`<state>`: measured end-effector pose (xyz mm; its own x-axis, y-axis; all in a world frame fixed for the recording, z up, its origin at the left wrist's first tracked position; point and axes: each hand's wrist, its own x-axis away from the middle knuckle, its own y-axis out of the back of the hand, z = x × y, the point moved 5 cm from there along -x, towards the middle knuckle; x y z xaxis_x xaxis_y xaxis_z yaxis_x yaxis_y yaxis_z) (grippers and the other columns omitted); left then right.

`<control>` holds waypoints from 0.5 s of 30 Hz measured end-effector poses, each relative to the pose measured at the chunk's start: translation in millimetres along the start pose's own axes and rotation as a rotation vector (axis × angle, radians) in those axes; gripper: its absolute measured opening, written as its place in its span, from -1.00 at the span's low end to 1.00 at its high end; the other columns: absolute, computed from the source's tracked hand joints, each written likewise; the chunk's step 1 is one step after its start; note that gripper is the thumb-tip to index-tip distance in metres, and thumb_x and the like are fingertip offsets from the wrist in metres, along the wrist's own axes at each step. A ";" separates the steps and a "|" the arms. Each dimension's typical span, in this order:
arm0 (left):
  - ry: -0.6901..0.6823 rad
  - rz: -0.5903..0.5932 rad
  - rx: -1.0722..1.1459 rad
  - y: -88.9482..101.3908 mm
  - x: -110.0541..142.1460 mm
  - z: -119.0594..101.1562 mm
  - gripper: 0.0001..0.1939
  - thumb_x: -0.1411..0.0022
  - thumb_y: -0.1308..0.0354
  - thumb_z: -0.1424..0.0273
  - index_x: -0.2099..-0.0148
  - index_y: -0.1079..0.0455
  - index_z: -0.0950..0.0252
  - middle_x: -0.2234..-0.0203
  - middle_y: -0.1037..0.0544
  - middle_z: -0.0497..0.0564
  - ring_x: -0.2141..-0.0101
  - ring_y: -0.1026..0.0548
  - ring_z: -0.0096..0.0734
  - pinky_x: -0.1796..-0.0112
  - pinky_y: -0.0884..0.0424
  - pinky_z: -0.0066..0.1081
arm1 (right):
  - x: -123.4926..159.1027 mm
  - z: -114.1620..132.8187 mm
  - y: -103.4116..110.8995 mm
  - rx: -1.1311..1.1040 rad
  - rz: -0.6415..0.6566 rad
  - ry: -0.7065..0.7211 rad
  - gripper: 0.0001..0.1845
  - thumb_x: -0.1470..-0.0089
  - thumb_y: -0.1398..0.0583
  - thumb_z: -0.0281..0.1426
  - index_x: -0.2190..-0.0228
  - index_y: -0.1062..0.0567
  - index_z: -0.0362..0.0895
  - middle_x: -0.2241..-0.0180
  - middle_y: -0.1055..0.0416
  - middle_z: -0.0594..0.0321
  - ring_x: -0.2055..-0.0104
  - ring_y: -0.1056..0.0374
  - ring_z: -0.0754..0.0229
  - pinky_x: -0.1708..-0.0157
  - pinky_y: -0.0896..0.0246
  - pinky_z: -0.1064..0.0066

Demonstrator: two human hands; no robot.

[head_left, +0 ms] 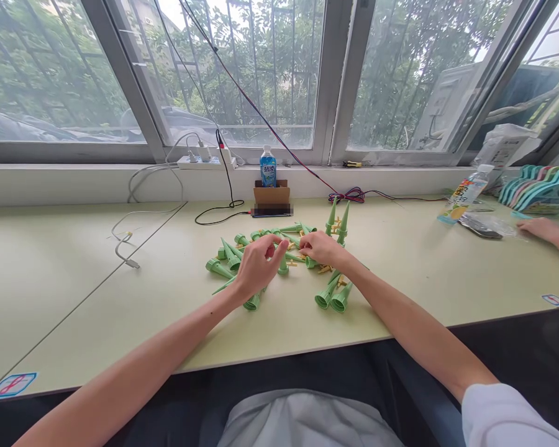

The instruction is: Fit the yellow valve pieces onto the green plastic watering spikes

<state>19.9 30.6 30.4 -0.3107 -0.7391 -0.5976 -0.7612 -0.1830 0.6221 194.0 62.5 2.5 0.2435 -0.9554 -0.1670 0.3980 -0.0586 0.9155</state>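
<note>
My left hand (259,266) is closed around the upper part of a green plastic watering spike (283,267), which stands upright with its wide end down and a small yellow valve (292,264) at its side. To its right, my right hand (323,247) reaches into the pile with its fingers pinched together; whatever they hold is hidden. Loose green spikes (218,268) lie around both hands, with yellow pieces (325,269) among them. Two spikes with yellow valves (342,223) stand upright behind my right hand. Two more spikes (339,299) lie in front of my right wrist.
A small cardboard box (272,194) with a blue bottle (268,167) and a phone (271,211) stand at the back. Cables (354,195) run along the wall. At right are a tilted drink bottle (463,195), teal hangers (535,189) and another person's hand (538,228).
</note>
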 end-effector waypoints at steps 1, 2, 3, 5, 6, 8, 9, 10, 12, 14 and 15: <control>0.000 0.004 0.001 -0.3 0.1 0.0 -0.58 -0.36 0.05 0.07 0.33 -0.39 0.28 0.63 -0.30 -0.11 0.56 -0.24 -0.47 0.43 -0.18 -0.43 | -0.1 0.0 -0.3 0.000 0.003 0.003 -0.84 -0.12 -0.21 -0.42 0.47 -0.55 -0.15 0.44 -0.45 0.22 0.38 -0.25 0.27 0.44 0.05 0.45; 0.000 0.008 0.002 -0.6 0.3 0.0 -0.58 -0.36 0.05 0.08 0.33 -0.39 0.28 0.63 -0.31 -0.11 0.56 -0.24 -0.47 0.43 -0.18 -0.44 | -0.3 -0.1 -0.6 0.000 0.006 0.006 -0.83 -0.13 -0.20 -0.42 0.48 -0.53 -0.15 0.44 -0.44 0.22 0.38 -0.24 0.27 0.44 0.05 0.46; -0.001 0.012 0.003 -1.0 0.4 0.1 -0.59 -0.36 0.05 0.08 0.32 -0.39 0.28 0.63 -0.31 -0.11 0.56 -0.24 -0.47 0.44 -0.18 -0.44 | -0.5 -0.2 -0.9 0.001 0.008 0.010 -0.82 -0.14 -0.20 -0.43 0.50 -0.52 -0.16 0.44 -0.44 0.22 0.39 -0.23 0.27 0.44 0.05 0.46; -0.001 0.019 0.001 -1.4 0.5 0.5 -0.60 -0.36 0.05 0.08 0.31 -0.39 0.28 0.63 -0.30 -0.11 0.56 -0.25 -0.47 0.44 -0.18 -0.44 | -0.8 -0.6 -1.6 0.002 0.015 0.016 -0.80 -0.15 -0.19 -0.44 0.51 -0.50 -0.16 0.45 -0.43 0.21 0.39 -0.22 0.27 0.45 0.04 0.46; -0.002 0.021 -0.002 -1.6 0.6 0.7 -0.60 -0.36 0.05 0.08 0.31 -0.38 0.28 0.64 -0.29 -0.12 0.56 -0.25 -0.47 0.44 -0.18 -0.44 | -1.0 -0.8 -1.9 0.002 0.019 0.018 -0.80 -0.15 -0.19 -0.44 0.51 -0.49 -0.16 0.45 -0.43 0.21 0.39 -0.23 0.27 0.44 0.03 0.46; -0.002 0.025 -0.010 -1.9 0.7 1.2 -0.61 -0.36 0.05 0.08 0.30 -0.38 0.28 0.63 -0.28 -0.12 0.56 -0.25 -0.47 0.45 -0.17 -0.44 | -1.1 -0.9 -2.3 0.007 0.022 0.021 -0.80 -0.16 -0.19 -0.46 0.51 -0.49 -0.16 0.44 -0.43 0.19 0.39 -0.24 0.27 0.44 0.01 0.46; -0.002 0.029 -0.014 -2.2 0.7 1.5 -0.61 -0.36 0.05 0.08 0.29 -0.38 0.28 0.63 -0.28 -0.12 0.56 -0.25 -0.47 0.45 -0.17 -0.44 | -1.0 -0.7 -2.4 0.011 0.021 0.022 -0.80 -0.16 -0.18 -0.47 0.50 -0.48 -0.17 0.44 -0.43 0.19 0.39 -0.25 0.26 0.43 0.00 0.46; -0.002 0.033 -0.018 -2.7 0.7 1.9 -0.61 -0.36 0.05 0.09 0.29 -0.37 0.28 0.63 -0.29 -0.12 0.56 -0.25 -0.47 0.45 -0.17 -0.44 | -0.8 -0.3 -2.4 0.017 0.019 0.023 -0.81 -0.16 -0.18 -0.47 0.49 -0.48 -0.17 0.43 -0.44 0.18 0.39 -0.26 0.26 0.43 0.00 0.45; -0.003 0.044 -0.023 -4.0 0.8 2.8 -0.62 -0.36 0.05 0.09 0.28 -0.37 0.27 0.62 -0.30 -0.11 0.56 -0.26 -0.47 0.45 -0.17 -0.44 | -0.1 0.6 -2.1 0.036 0.004 0.024 -0.83 -0.17 -0.17 -0.47 0.46 -0.48 -0.16 0.41 -0.45 0.16 0.36 -0.28 0.24 0.42 0.01 0.45; -0.001 0.050 -0.027 -5.3 0.8 4.0 -0.63 -0.36 0.05 0.09 0.26 -0.36 0.27 0.61 -0.30 -0.11 0.55 -0.27 -0.46 0.45 -0.18 -0.44 | 1.0 1.6 -1.4 0.058 -0.024 0.024 -0.86 -0.18 -0.15 -0.45 0.41 -0.48 -0.16 0.39 -0.45 0.13 0.35 -0.28 0.21 0.42 0.02 0.44; 0.000 0.053 -0.028 -6.0 0.8 4.7 -0.63 -0.36 0.04 0.09 0.25 -0.36 0.27 0.60 -0.31 -0.11 0.55 -0.27 -0.46 0.44 -0.19 -0.44 | 1.6 2.3 -1.0 0.065 -0.042 0.027 -0.87 -0.19 -0.14 -0.44 0.38 -0.48 -0.17 0.39 -0.45 0.13 0.35 -0.28 0.20 0.42 0.02 0.43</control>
<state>21.5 34.2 23.8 -0.3498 -0.7485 -0.5634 -0.7273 -0.1620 0.6669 191.9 60.4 2.2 0.2518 -0.9437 -0.2143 0.3501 -0.1176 0.9293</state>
